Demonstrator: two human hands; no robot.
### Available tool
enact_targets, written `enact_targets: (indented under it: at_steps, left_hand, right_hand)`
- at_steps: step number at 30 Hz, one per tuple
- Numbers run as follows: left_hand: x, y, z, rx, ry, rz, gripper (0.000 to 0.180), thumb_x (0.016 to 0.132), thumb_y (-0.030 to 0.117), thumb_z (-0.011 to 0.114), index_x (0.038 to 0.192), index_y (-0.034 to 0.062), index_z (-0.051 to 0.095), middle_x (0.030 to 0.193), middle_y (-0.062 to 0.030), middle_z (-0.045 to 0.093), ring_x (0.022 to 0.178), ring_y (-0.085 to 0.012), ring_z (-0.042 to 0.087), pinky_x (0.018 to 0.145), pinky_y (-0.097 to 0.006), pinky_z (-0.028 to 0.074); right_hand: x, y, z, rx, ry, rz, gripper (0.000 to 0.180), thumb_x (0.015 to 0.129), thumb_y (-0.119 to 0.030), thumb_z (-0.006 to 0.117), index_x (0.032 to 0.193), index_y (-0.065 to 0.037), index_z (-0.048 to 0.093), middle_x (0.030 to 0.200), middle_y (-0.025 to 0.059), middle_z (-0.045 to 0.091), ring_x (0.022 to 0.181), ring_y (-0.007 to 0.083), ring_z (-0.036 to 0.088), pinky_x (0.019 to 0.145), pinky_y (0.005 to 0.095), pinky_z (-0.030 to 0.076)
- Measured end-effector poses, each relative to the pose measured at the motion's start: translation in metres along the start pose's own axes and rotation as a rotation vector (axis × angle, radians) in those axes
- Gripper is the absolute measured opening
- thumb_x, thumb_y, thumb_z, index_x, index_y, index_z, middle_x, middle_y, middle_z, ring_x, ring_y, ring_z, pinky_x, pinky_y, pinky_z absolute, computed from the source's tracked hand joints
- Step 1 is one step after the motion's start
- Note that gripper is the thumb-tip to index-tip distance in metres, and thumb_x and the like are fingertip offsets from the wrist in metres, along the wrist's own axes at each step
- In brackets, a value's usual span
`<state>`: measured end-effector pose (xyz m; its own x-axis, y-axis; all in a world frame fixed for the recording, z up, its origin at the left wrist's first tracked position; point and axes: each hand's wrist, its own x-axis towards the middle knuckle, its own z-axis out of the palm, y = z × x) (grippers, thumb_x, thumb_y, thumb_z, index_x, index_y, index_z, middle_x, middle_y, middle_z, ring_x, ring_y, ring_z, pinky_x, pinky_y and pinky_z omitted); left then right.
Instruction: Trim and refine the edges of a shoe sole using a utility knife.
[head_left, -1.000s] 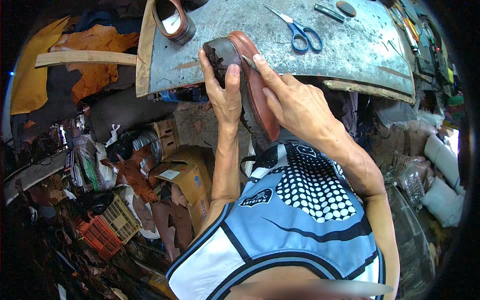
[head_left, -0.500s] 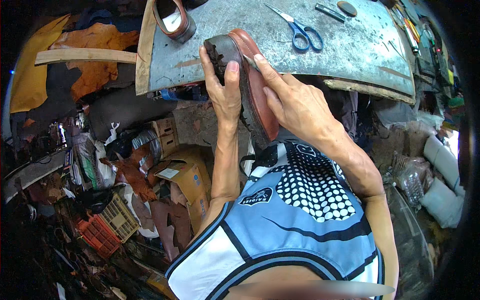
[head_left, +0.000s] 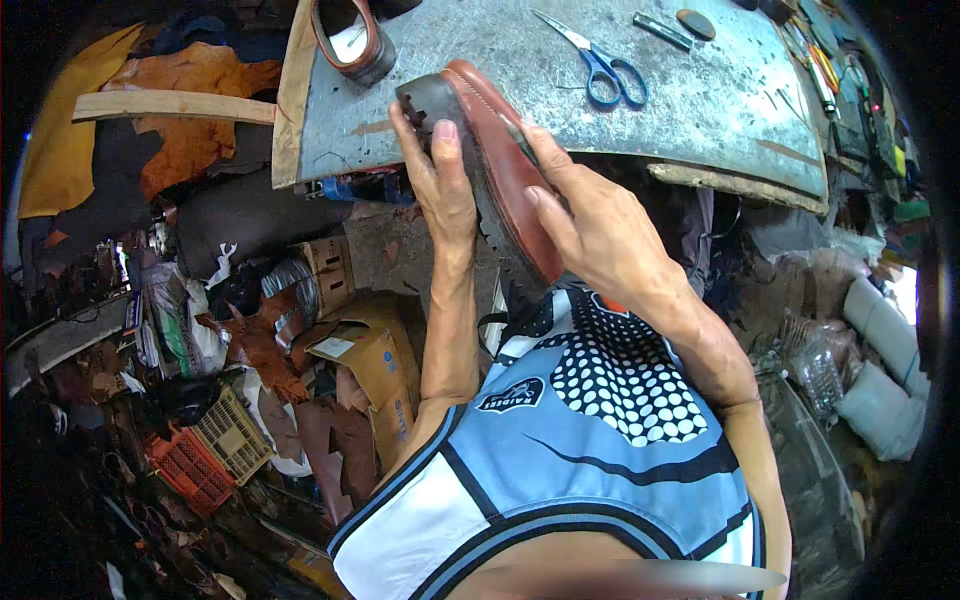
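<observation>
A reddish-brown leather shoe (head_left: 500,170) with a dark, ragged-edged sole is held on its side, its upper end over the bench's near edge. My left hand (head_left: 445,190) grips it from the sole side, thumb pressed on the sole and fingers behind. My right hand (head_left: 605,225) is closed over the upper's right side. At its fingertips a thin, greyish, blade-like piece (head_left: 517,135) shows against the leather; its kind is unclear, and the rest is hidden by the hand. A bit of orange (head_left: 608,302) shows below that hand.
The worn metal-topped bench (head_left: 480,40) holds blue-handled scissors (head_left: 605,80), another brown shoe (head_left: 355,45), a dark narrow tool (head_left: 662,30) and a dark oval piece (head_left: 696,24). Leather hides (head_left: 190,100) hang at left. A cardboard box (head_left: 375,360) and plastic crates (head_left: 230,435) lie below.
The shoe has tipped slightly, its upper end moving left. My left thumb has shifted left with it. My right hand has slid a little down along the leather, and orange now shows beneath it.
</observation>
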<state>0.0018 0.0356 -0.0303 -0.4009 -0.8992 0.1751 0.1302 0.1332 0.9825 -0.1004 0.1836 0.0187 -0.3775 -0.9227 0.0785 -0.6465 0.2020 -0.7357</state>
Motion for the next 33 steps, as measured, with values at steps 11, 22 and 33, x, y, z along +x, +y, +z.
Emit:
enact_targets:
  at_steps: [11, 22, 33]
  left_hand:
    - [0.047, -0.018, 0.009, -0.003, -0.107, -0.131, 0.111, 0.090, 0.068, 0.060, 0.157, -0.0048, 0.010, 0.152, -0.0314, 0.033, 0.139, -0.0361, 0.041, 0.113, -0.043, 0.037]
    - [0.056, -0.018, 0.004, 0.538, -0.015, 0.183, 0.077, 0.102, 0.059, 0.043, 0.140, -0.0086, 0.050, 0.117, -0.0284, 0.063, 0.112, -0.0396, 0.060, 0.097, -0.047, 0.046]
    - [0.025, 0.076, 0.016, -0.243, -0.550, -0.096, 0.032, 0.103, 0.022, 0.058, 0.118, -0.0046, 0.069, 0.098, -0.0112, 0.071, 0.084, -0.0124, 0.068, 0.077, -0.026, 0.053]
  right_hand:
    - [-0.002, 0.008, -0.036, 0.294, 0.001, 0.058, 0.072, 0.093, -0.016, 0.063, 0.157, -0.008, 0.031, 0.138, 0.0222, 0.058, 0.073, 0.0115, 0.064, 0.071, 0.0292, 0.054]
    - [-0.001, -0.004, -0.052, 0.401, -0.100, 0.257, 0.073, 0.093, -0.023, 0.059, 0.158, -0.009, 0.028, 0.140, 0.0299, 0.054, 0.064, 0.0186, 0.067, 0.062, 0.0340, 0.055]
    - [0.007, -0.033, -0.060, 0.573, -0.151, 0.161, 0.073, 0.092, -0.018, 0.061, 0.157, -0.006, 0.030, 0.119, 0.0219, 0.066, 0.060, 0.0119, 0.062, 0.057, 0.0294, 0.053]
